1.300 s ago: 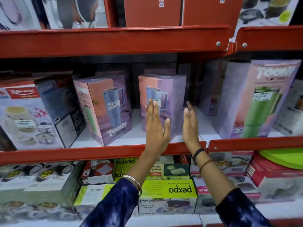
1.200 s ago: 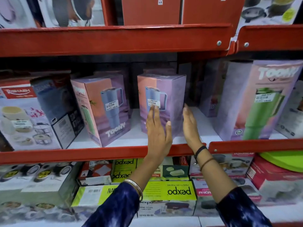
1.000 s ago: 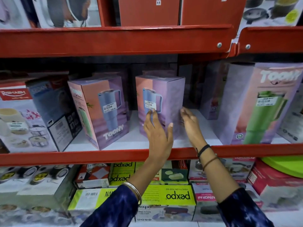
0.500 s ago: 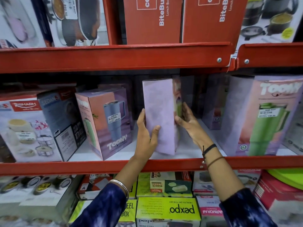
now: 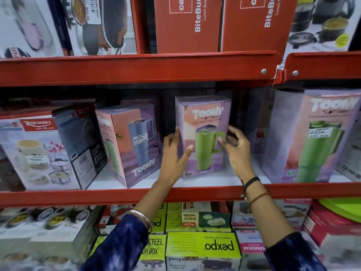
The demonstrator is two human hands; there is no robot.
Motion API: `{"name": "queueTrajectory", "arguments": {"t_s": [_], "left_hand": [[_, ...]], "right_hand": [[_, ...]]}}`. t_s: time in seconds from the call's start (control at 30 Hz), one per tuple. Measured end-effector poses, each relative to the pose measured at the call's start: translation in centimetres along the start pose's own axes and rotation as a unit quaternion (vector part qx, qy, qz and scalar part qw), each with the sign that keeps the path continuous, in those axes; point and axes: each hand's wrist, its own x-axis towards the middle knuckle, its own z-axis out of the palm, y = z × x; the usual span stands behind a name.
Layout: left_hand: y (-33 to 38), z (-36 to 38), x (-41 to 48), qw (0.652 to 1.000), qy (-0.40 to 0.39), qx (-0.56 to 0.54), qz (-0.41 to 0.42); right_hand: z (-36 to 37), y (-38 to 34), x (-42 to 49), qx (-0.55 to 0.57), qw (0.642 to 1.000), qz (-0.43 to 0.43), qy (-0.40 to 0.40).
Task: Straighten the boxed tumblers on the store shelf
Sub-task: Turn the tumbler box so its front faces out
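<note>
A purple and peach tumbler box [image 5: 205, 122] stands upright in the middle of the white shelf [image 5: 213, 180], its green-tumbler face turned to me. My left hand [image 5: 174, 153] grips its left edge, thumb on the front. My right hand [image 5: 235, 147] holds its right edge with curled fingers. To the left stands a second tumbler box [image 5: 127, 141], turned at an angle and showing a blue tumbler. A larger tumbler box [image 5: 312, 137] with a green tumbler is at the right, nearer to me.
Red shelf rails [image 5: 136, 69] run above and below the tumbler row. A steel container set box [image 5: 39, 151] sits far left. Red lunch-box cartons [image 5: 187, 24] fill the upper shelf. Green pexpo boxes [image 5: 203, 249] lie on the lower shelf.
Both hands closed on the middle box and rotated it. Its blue-tumbler face gave way to a plain side, then to the green-tumbler face now at the front. The camera tilted upward.
</note>
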Motion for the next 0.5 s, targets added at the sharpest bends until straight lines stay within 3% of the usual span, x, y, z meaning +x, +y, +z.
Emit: {"name": "queueTrajectory", "arguments": {"t_s": [0.2,0.5], "left_hand": [[-0.9,-0.6,0.3,1.0,-0.009,-0.004,-0.015],[-0.8,-0.8,0.1,0.999,-0.028,-0.021,-0.002]], "right_hand": [[0.3,0.3,-1.0,-0.023,0.999,-0.023,0.015],[0.5,0.4,-2.8,-0.057,0.997,0.006,0.053]]}}
